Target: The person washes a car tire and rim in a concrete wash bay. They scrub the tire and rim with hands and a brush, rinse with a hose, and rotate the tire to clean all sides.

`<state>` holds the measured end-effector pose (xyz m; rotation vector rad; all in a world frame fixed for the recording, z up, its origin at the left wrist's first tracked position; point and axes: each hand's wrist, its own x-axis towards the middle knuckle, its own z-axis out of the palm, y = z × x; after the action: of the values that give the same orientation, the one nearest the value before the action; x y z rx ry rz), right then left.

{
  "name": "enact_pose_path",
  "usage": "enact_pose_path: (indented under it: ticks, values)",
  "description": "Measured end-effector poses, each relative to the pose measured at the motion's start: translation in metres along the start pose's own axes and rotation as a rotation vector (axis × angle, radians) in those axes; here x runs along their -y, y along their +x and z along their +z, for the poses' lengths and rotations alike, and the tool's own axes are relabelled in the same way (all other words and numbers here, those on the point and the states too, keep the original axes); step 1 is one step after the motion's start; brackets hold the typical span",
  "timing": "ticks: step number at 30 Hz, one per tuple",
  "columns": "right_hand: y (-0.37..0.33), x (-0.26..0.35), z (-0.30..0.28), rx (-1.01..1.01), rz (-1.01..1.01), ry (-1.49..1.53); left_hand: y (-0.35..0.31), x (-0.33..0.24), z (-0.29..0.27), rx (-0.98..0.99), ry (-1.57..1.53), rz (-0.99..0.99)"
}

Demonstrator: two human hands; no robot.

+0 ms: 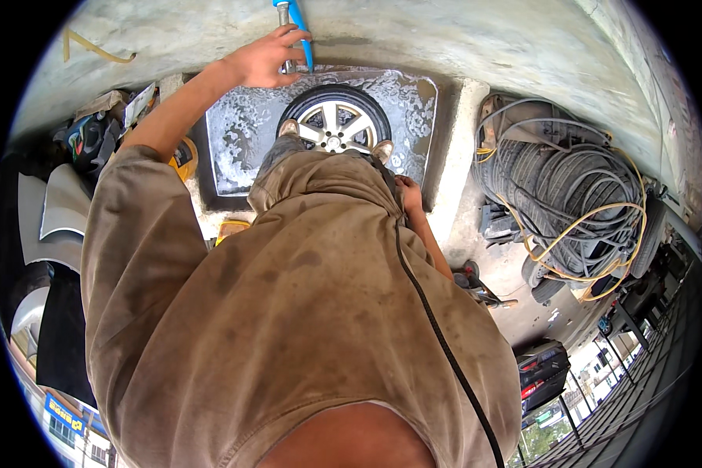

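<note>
Your left hand [267, 58] is curled around the metal tap [284, 15] with its blue handle, up against the rough concrete wall [460, 39]. Your right hand [409, 193] lies at your hip; its grip is hidden, so I cannot tell. The rubber tyre with its silver spoked rim [335, 121] stands upright in the foamy, square water trough [242, 132].

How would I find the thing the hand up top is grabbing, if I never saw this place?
Look for the square water basin with a car wheel standing in it. Above it, on the grey wall, the left hand holds a metal tap. A bright blue hose hangs beside it, the only blue thing there.
</note>
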<state>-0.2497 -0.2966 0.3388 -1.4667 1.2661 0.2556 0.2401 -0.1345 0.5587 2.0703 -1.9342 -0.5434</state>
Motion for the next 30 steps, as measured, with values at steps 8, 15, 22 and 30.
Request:
enact_pose_path:
  ticks: [8,15,22,30]
  values:
    - [-0.018,0.019,0.005,-0.006,-0.022,0.046,-0.003,-0.003,0.014,-0.175,0.033,-0.056]
    - [-0.054,-0.005,0.025,-0.034,0.031,0.242,-0.033,-0.022,0.052,-0.655,-0.102,-0.437]
    - [-0.08,-0.017,0.032,-0.075,0.025,0.295,-0.157,-0.028,0.226,-0.016,-0.395,-0.916]
    - [-0.038,-0.002,0.007,0.004,0.028,-0.037,-0.233,-0.057,0.288,0.093,-0.834,-1.256]
